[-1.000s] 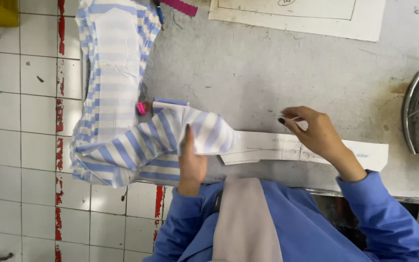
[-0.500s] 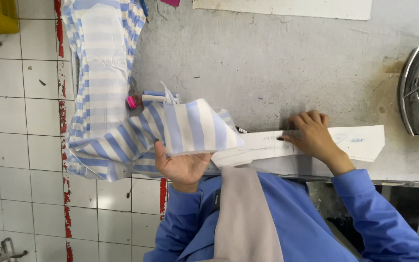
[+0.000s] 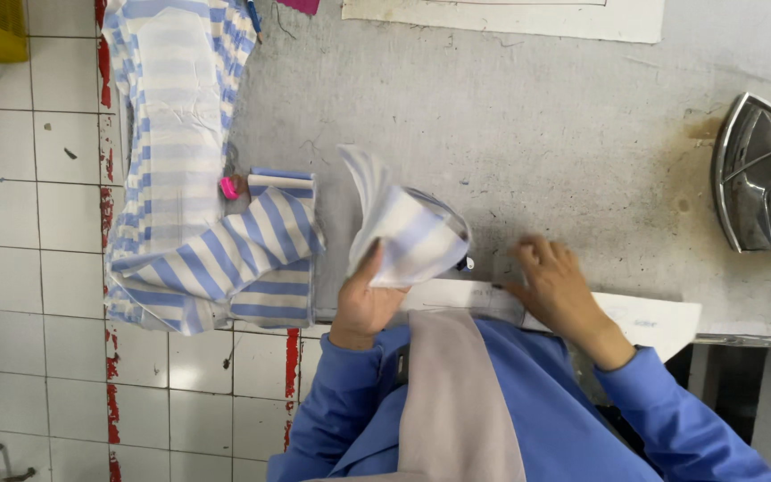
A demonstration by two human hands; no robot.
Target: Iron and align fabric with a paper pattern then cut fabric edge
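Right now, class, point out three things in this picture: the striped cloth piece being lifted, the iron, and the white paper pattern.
striped cloth piece (image 3: 408,234), head view, on its raised striped middle.
iron (image 3: 760,178), head view, on its shiny metal soleplate.
white paper pattern (image 3: 653,317), head view, on its bare right end.

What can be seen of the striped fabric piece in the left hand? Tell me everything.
The striped fabric piece is light woven cloth with blue and white stripes, folded and curling upward, one pale corner standing up. The left hand grips its lower edge and lifts it off the grey work table, just above a long white paper pattern. It looks blurred.
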